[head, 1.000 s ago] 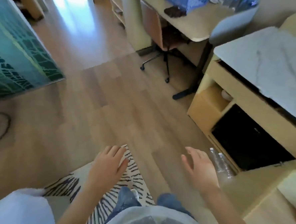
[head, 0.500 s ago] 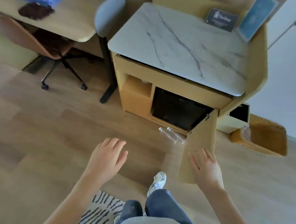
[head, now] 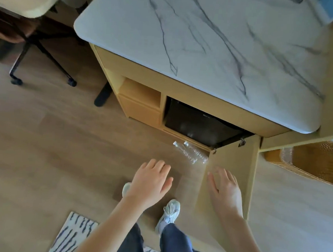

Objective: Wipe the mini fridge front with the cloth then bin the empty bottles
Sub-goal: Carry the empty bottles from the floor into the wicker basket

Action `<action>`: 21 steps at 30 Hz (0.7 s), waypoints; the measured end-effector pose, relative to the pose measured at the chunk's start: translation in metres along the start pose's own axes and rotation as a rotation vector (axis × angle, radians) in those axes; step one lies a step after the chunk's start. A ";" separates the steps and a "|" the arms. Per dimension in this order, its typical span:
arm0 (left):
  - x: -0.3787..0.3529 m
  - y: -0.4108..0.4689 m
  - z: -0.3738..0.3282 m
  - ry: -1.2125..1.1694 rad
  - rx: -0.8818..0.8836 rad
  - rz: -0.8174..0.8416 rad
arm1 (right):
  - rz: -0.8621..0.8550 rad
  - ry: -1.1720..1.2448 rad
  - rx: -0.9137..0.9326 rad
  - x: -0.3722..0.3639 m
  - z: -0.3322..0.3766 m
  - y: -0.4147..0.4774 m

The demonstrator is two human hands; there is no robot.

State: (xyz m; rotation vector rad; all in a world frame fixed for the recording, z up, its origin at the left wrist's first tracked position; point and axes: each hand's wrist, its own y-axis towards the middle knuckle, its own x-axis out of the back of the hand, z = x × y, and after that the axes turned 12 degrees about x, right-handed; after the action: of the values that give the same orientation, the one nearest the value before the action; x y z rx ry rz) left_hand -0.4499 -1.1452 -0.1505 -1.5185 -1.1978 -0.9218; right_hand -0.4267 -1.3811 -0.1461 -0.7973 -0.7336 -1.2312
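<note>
both hands are flat and hold nothing: the left hand (head: 150,181) and the right hand (head: 224,189) reach out in front. the black mini fridge (head: 198,126) sits in the cabinet, with the wood door (head: 235,161) swung open. two empty bottles (head: 191,152) lie on the floor just in front of it. no cloth shows, so wiping looks not yet begun. getting the cloth comes first. the woven bin (head: 315,164) stands off to the right.

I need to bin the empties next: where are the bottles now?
In the head view, the two clear bottles lie on the floor in front of the mini fridge, just left of the open cabinet door.
</note>
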 end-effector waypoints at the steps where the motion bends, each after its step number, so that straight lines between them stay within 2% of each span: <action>1: -0.015 0.016 0.005 0.005 -0.022 -0.011 | -0.008 0.005 -0.005 -0.016 -0.005 0.011; 5: -0.093 0.078 0.030 -0.007 -0.076 0.001 | -0.033 0.022 -0.032 -0.098 -0.040 0.057; 9: -0.198 0.130 0.046 -0.121 0.004 -0.020 | -0.035 0.062 -0.074 -0.190 -0.096 0.103; 14: -0.337 0.192 0.052 -0.233 0.050 -0.063 | -0.070 0.055 -0.062 -0.297 -0.189 0.157; 21: -0.539 0.277 0.072 -0.291 0.096 0.012 | -0.087 -0.096 0.007 -0.436 -0.341 0.218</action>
State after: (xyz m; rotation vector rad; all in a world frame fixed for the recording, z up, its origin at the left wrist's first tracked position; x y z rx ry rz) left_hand -0.3059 -1.2256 -0.7382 -1.6179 -1.4161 -0.6397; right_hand -0.2741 -1.4122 -0.7203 -0.8302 -0.8582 -1.2742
